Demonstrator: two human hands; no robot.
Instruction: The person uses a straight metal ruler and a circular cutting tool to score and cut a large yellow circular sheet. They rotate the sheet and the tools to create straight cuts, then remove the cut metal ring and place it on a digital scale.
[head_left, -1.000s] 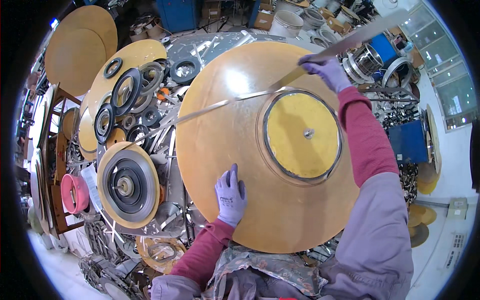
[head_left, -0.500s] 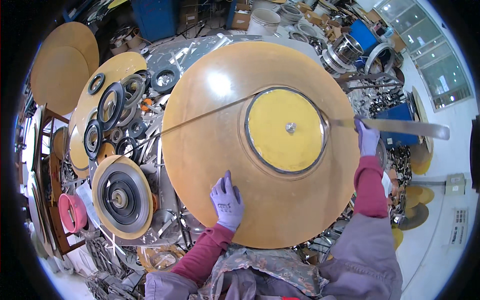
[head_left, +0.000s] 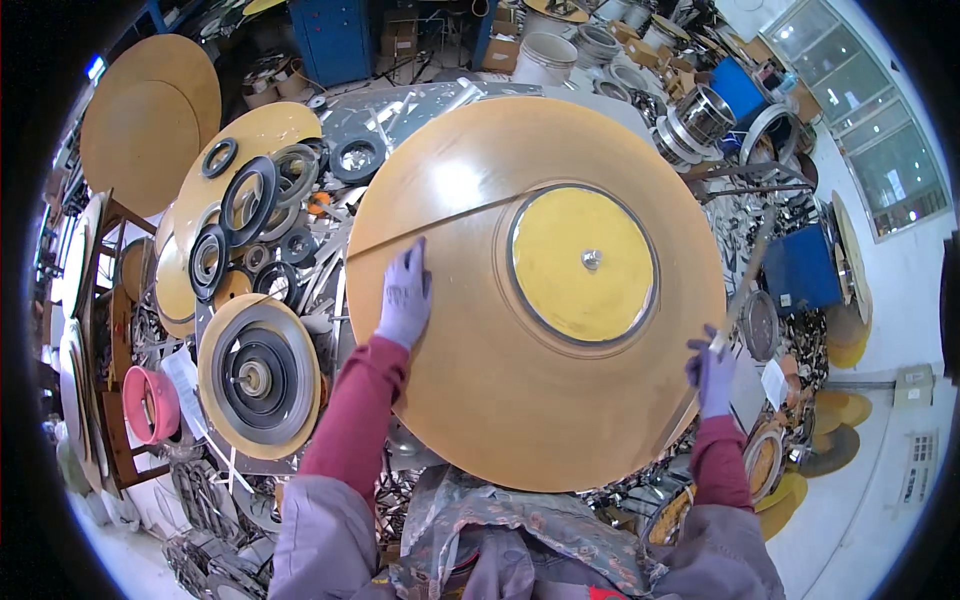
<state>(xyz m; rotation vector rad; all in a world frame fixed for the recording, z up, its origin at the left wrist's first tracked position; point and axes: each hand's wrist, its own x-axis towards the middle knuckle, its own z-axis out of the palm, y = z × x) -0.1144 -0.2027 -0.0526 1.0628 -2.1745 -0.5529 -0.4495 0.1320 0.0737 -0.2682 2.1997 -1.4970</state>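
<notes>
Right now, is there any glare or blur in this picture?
Head view: a bright glare patch sits on the big tan disc above the left hand; the thin strip in the right hand looks smeared; fisheye bends and darkens the rim.

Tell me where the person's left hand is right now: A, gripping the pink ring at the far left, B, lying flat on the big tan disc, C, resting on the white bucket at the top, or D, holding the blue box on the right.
B: the left hand, in a pale purple glove, lies palm down with fingers spread on the big tan disc, left of its yellow centre plate.
</notes>
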